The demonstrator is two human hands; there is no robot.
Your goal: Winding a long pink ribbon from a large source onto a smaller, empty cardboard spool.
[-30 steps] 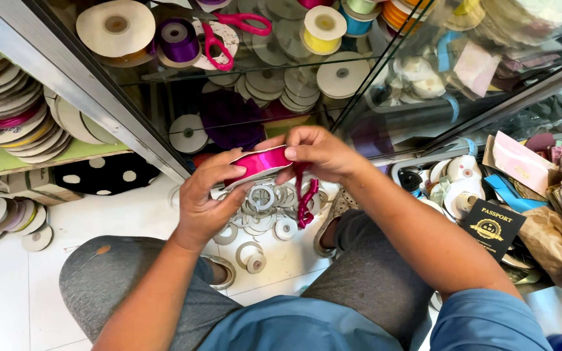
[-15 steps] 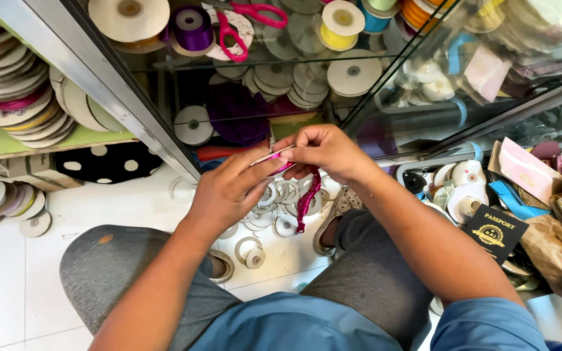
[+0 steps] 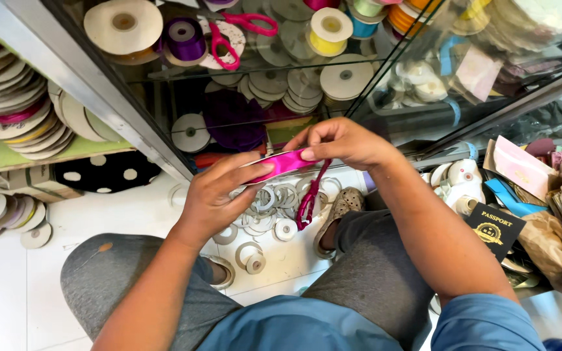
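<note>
Holding a flat stretch of pink ribbon (image 3: 281,164) between both hands, seen from above by the head cam. Left hand (image 3: 219,192) grips the ribbon w/ thumb on top and fingers curled beneath, closed on it; this probably pins the near end so the band stays taut and level. Right hand (image 3: 339,140) pinches the far end from above, fingers bunched narrow and shut on the ribbon, thumb tip pressing its upper face. Ribbon sits mid-frame, in the air betw. the two hands, above the knees and just in front of the glass cabinet (image 3: 385,91).

Ribbon: glossy satin, bright magenta, w/ a pale sheen along the top edge. A loose tail (image 3: 310,198) drops from below the right hand, twisted, ending in a crumpled loop near the sandalled foot (image 3: 336,208); it hangs free, prob. because only the upper stretch is kept under tension.

Surroundings: empty white spools (image 3: 265,205) lie scattered on the white floor directly under the hands, some touching. Red-handled scissors (image 3: 229,32) rest on a cabinet shelf beside a purple ribbon roll (image 3: 185,38) and a yellow roll (image 3: 330,29). Stacked rolls (image 3: 8,107) fill the shelves at left. At right, a dark booklet w/ a gold emblem (image 3: 495,227) lies among paper and blue ribbon scraps. Person wears grey trousers and a blue top.
</note>
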